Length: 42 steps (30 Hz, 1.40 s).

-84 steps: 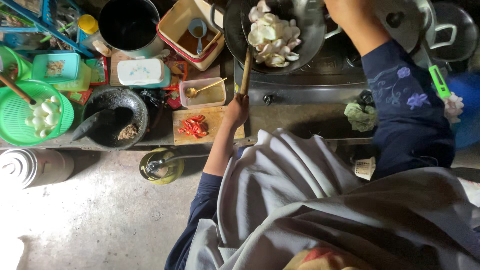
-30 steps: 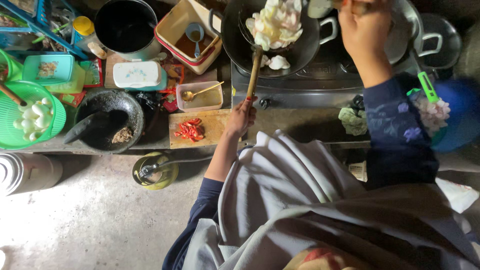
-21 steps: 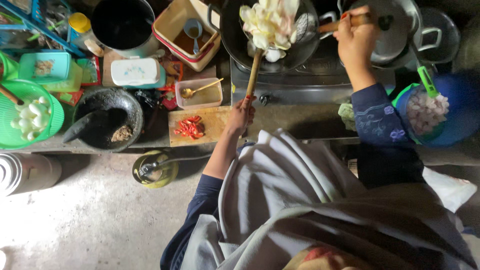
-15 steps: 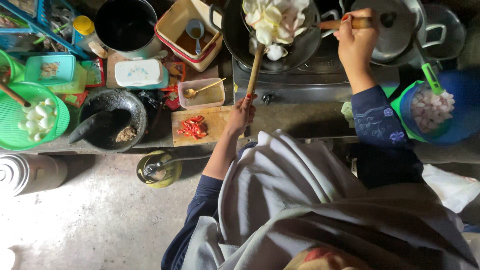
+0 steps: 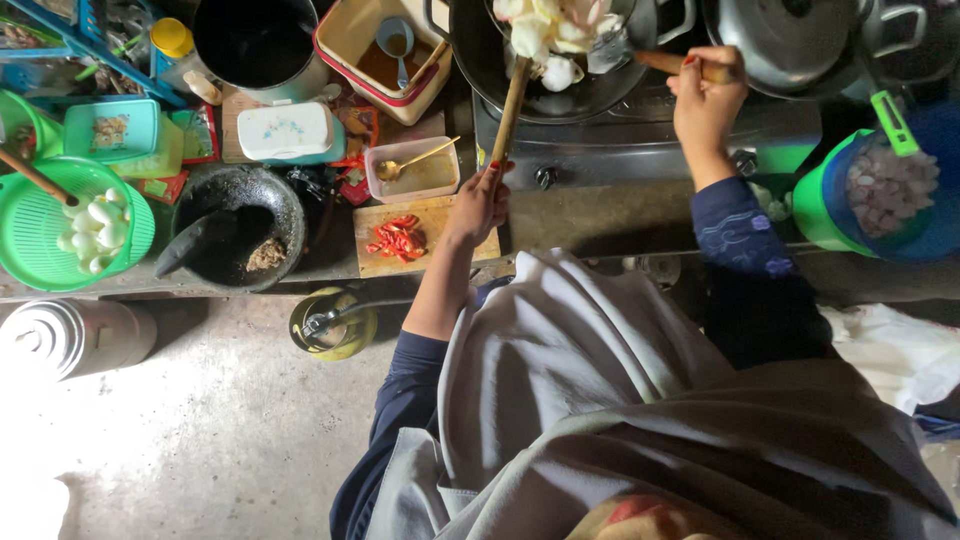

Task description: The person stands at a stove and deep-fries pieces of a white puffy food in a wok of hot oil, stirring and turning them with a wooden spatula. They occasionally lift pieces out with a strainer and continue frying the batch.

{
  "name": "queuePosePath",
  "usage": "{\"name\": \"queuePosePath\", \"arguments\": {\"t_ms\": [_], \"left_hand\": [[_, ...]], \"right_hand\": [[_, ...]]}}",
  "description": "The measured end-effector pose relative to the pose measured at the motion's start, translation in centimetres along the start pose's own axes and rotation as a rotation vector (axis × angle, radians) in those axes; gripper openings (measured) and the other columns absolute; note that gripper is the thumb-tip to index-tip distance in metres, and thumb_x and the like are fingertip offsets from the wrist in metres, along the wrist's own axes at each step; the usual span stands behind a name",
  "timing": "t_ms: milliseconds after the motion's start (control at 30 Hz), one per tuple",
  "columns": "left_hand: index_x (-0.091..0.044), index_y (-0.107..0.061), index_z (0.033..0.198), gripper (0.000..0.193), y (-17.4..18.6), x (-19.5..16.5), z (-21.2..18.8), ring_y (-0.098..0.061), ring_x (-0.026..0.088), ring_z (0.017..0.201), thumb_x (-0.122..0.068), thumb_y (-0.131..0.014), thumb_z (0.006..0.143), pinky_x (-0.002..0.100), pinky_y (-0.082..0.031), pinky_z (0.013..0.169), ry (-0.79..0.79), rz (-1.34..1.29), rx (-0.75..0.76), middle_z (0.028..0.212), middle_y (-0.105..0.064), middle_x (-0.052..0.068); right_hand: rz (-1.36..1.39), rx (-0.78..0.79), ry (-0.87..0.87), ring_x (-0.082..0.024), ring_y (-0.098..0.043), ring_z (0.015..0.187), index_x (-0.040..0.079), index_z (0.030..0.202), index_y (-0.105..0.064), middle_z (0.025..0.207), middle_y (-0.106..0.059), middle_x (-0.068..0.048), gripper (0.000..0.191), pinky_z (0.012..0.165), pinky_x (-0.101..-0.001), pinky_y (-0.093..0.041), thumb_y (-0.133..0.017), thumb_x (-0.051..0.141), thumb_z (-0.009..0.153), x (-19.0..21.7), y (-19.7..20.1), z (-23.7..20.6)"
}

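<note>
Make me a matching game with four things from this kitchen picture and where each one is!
Things:
1. wooden wok handle
2. chopped red chillies
3. pale round pieces
4. gold spoon

Places:
A. in the green strainer basket
B. on the wooden cutting board
C. in the left hand
D. in the small pink tub

Pairs: 1-C, 2-B, 3-A, 4-D
</note>
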<state>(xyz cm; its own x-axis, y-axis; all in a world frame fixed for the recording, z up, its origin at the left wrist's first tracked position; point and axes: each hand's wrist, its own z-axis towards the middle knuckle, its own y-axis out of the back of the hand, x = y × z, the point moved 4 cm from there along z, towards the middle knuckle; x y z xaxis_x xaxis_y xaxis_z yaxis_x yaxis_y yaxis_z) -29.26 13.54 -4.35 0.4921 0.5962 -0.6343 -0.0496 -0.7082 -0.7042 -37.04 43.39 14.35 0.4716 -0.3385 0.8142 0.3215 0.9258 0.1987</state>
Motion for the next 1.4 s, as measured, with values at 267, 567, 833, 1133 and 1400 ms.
{"name": "queuePosePath", "arguments": {"t_ms": [267,567,833,1133,1400], "left_hand": [[-0.012,-0.061,0.130,0.039,0.7,-2.7,-0.8,-0.033,0.005,0.052,-0.041,-0.049,0.108,0.022,-0.024,0.045,-0.010,0.019,-0.014,0.071,-0.041,-0.005],[-0.013,-0.063,0.124,0.036,2.5,-3.8,-2.3,-0.034,0.004,0.056,-0.044,-0.050,0.109,0.021,-0.024,0.048,-0.038,0.071,-0.070,0.074,-0.040,-0.007],[-0.012,-0.063,0.124,0.038,2.9,-3.6,-3.1,-0.035,0.005,0.054,-0.044,-0.050,0.107,0.022,-0.026,0.047,-0.048,0.110,-0.093,0.074,-0.043,-0.005],[-0.011,-0.060,0.126,0.039,2.9,-1.6,-4.2,-0.035,0.005,0.053,-0.043,-0.050,0.107,0.022,-0.025,0.045,-0.003,0.149,-0.077,0.072,-0.043,-0.005],[-0.010,-0.059,0.128,0.041,2.2,-0.9,-3.8,-0.033,0.005,0.052,-0.044,-0.049,0.107,0.023,-0.025,0.045,0.066,0.178,-0.052,0.070,-0.041,-0.004]], "right_hand": [[0.381,-0.371,-0.407,-0.022,-0.076,0.067,0.008,0.108,-0.061,0.098,-0.072,-0.011,0.014,0.058,-0.0347,-0.064,-0.066,0.018,0.101,-2.7,-2.8,-5.2],[0.531,-0.528,-0.654,-0.027,-0.077,0.065,0.004,0.108,-0.060,0.088,-0.073,-0.017,0.030,0.058,-0.0393,-0.067,-0.070,0.027,0.091,-4.0,-1.2,-5.8],[0.327,-0.317,-0.257,-0.026,-0.079,0.072,0.003,0.116,-0.058,0.104,-0.075,-0.015,0.015,0.059,-0.0345,-0.066,-0.063,0.016,0.112,-0.8,2.5,-2.3],[0.137,-0.261,0.253,-0.023,-0.077,0.080,0.004,0.119,-0.058,0.106,-0.072,-0.012,0.007,0.073,-0.0358,-0.067,-0.062,0.006,0.113,3.5,1.1,0.8],[-0.410,0.279,0.628,-0.033,-0.070,0.111,0.006,0.115,-0.067,0.127,-0.067,-0.012,0.023,0.094,-0.0397,-0.059,-0.075,0.001,0.095,7.7,-5.1,-3.4]]}}
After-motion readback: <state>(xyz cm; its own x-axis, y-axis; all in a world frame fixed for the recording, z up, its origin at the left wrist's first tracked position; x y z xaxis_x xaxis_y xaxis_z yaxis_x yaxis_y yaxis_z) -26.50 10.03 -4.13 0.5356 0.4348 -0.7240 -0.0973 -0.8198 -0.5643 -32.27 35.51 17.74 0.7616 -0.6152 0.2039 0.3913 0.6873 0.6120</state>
